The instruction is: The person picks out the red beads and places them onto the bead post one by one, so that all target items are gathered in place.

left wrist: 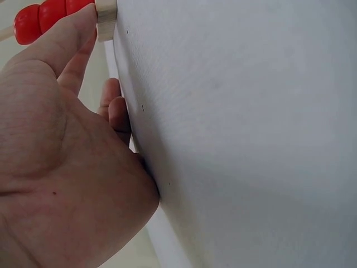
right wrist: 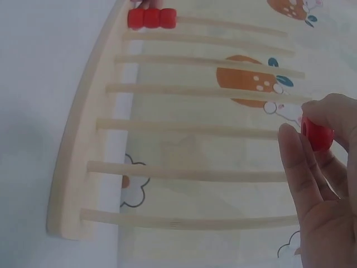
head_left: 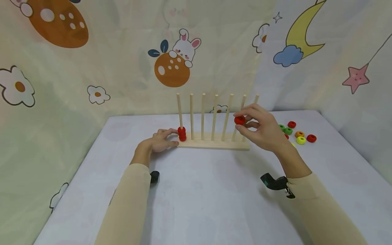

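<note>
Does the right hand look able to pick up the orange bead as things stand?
Probably not: the right hand pinches a red bead, so it seems occupied, though the orange bead lies exposed.

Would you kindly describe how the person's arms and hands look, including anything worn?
The sleeves are long and cream-coloured. The left hand and right hand are bare, without gloves. A small black device shows by each cuff.

Rack on table; beads on leftmost peg; loose beads right of rack.
</note>
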The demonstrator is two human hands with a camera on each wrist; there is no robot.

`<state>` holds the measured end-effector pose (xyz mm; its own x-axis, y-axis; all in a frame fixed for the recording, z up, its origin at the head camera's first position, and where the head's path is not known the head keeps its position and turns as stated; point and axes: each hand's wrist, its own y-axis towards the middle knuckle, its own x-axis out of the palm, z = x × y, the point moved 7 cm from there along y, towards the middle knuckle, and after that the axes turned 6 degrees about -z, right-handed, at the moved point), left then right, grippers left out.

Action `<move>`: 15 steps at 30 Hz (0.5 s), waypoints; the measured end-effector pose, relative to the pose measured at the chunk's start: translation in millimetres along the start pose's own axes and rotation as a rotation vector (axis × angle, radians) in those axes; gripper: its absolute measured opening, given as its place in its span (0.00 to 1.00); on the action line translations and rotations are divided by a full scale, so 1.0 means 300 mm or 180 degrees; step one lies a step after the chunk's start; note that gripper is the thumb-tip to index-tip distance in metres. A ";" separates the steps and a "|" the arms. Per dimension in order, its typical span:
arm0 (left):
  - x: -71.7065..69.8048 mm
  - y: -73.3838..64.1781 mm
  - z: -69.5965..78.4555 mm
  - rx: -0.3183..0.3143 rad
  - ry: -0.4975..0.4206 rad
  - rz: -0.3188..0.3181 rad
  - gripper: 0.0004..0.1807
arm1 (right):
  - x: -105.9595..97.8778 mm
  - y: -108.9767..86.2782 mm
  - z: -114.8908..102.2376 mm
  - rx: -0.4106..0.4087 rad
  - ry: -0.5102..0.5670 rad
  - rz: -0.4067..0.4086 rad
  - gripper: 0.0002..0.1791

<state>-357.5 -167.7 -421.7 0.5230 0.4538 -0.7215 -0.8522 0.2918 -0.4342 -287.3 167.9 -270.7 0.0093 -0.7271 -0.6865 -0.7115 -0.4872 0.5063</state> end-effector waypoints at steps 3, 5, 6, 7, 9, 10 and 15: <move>0.001 -0.009 0.004 0.0028 -0.0016 0.0000 0.32 | 0.000 0.012 -0.008 -0.0025 0.0006 -0.0015 0.19; 0.000 -0.012 0.005 0.0037 -0.0022 0.0000 0.32 | 0.002 0.021 -0.014 -0.0045 0.0012 -0.0026 0.19; -0.001 -0.012 0.005 0.0042 -0.0009 0.0001 0.32 | 0.004 0.026 -0.017 -0.0065 0.0017 -0.0034 0.19; -0.001 -0.014 0.006 0.0049 0.0001 0.0002 0.32 | 0.007 0.031 -0.021 -0.0085 0.0025 -0.0041 0.19; -0.003 -0.015 0.007 0.0057 0.0017 0.0012 0.32 | 0.014 0.043 -0.030 -0.0129 0.0047 -0.0059 0.19; -0.004 -0.015 0.008 0.0073 0.0031 0.0015 0.32 | 0.018 0.050 -0.034 -0.0151 0.0075 -0.0071 0.19; -0.003 -0.015 0.009 0.0092 0.0030 0.0003 0.31 | 0.038 0.075 -0.052 -0.0203 0.0175 -0.0090 0.20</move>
<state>-354.1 -167.0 -417.6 0.5220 0.4462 -0.7269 -0.8518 0.3158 -0.4179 -292.4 141.2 -259.0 0.0684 -0.7372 -0.6722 -0.6643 -0.5363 0.5206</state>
